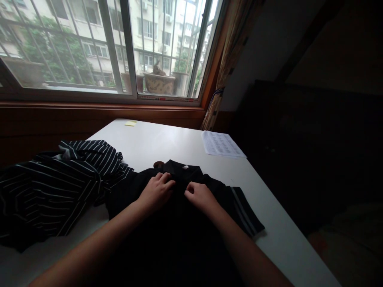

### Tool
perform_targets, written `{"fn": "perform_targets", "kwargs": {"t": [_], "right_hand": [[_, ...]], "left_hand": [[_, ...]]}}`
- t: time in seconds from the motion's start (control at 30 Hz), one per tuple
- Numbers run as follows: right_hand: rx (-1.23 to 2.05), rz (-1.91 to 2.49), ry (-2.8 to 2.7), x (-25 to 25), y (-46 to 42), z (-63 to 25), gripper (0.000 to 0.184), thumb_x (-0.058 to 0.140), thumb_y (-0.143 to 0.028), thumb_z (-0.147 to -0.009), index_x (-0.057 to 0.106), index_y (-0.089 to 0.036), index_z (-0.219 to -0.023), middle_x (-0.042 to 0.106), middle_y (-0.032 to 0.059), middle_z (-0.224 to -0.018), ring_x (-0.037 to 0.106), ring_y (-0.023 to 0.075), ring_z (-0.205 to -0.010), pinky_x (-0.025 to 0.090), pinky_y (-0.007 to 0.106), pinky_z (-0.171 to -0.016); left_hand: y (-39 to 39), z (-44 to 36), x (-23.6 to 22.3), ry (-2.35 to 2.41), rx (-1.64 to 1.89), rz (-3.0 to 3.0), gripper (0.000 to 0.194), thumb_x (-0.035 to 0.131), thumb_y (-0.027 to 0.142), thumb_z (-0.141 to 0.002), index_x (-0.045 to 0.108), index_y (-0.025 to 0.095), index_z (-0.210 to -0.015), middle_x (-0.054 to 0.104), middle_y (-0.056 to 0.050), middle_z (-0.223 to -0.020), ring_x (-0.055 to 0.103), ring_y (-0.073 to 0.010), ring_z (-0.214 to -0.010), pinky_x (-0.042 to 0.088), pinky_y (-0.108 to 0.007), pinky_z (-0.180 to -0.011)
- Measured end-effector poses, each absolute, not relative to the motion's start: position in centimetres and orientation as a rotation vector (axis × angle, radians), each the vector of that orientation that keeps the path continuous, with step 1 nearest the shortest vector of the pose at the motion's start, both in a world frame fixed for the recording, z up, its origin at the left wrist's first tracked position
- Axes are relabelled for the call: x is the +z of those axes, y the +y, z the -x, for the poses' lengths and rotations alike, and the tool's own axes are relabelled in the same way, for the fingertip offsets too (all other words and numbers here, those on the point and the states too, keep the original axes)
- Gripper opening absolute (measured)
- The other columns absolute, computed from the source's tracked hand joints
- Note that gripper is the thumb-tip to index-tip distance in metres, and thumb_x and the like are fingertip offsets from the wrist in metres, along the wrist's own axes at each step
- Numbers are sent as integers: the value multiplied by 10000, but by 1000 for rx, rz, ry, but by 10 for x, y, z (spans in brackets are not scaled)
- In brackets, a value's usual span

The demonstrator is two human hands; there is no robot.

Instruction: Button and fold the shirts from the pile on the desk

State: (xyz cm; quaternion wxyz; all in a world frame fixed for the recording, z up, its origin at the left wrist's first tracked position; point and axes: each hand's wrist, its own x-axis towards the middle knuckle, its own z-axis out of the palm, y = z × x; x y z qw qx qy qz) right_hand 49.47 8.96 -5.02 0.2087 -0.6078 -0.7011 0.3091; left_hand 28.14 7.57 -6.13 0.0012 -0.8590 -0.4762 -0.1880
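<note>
A black collared shirt [182,219] lies spread on the white table in front of me, its collar [188,169] pointing away and a small white tag inside the neck. On the right, its short sleeve [243,211] shows grey bands at the cuff. My left hand [158,188] is closed with curled fingers on the shirt front just below the collar. A short gap away, my right hand [201,195] pinches the cloth on the other side of the front. The dark fabric hides what exactly lies between the fingertips.
A crumpled black-and-white striped garment [68,187] lies at the left, touching the shirt. Behind the collar sits a brown round object [158,164]. Printed papers [223,144] and a yellow sticky note [131,123] lie on the white table [158,137], below a barred window.
</note>
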Motion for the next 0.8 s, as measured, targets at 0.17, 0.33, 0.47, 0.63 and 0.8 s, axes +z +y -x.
{"fn": "perform_targets", "kwargs": {"t": [0.17, 0.33, 0.47, 0.63, 0.8], "right_hand": [[1216, 1603, -1739, -60, 90, -513, 125, 592, -270, -832, 670, -183, -788, 663, 4, -641, 538, 119, -488, 370, 229, -468], [1394, 1545, -1565, -66, 90, -518, 129, 592, -275, -824, 635, -164, -773, 652, -5, -637, 479, 77, -429, 322, 193, -393], [1532, 1500, -1517, -65, 92, -524, 131, 620, -280, -798, 640, -152, -777, 673, 7, -657, 479, 65, -417, 297, 179, -367], [1653, 1444, -1491, -64, 94, -535, 129, 641, -281, -776, 613, -156, -762, 678, 9, -684, 488, 51, -435, 292, 159, -370], [1806, 1343, -1462, -67, 96, -544, 160, 668, -269, -762, 609, -170, -873, 665, -16, -693, 546, 62, -468, 333, 151, -387]], "left_hand": [[83, -297, -59, -1361, -568, 2957, 235, 635, 158, -902, 647, 237, -1123, 625, -54, -1091, 610, -228, -978, 519, -344, -854], [90, -318, -70, -1461, -666, 2979, 178, 632, 129, -899, 640, 185, -1068, 640, -63, -1059, 626, -219, -970, 521, -331, -871], [92, -318, -80, -1493, -784, 2944, 136, 631, 125, -914, 623, 173, -1040, 644, -56, -1018, 615, -210, -959, 522, -324, -866], [95, -310, -86, -1284, -822, 2965, 74, 612, 159, -951, 675, 181, -984, 622, -61, -1023, 604, -191, -922, 522, -302, -839], [99, -311, -87, -1170, -793, 2943, 110, 584, 141, -963, 685, 180, -983, 615, -60, -983, 590, -181, -873, 518, -291, -794]]}}
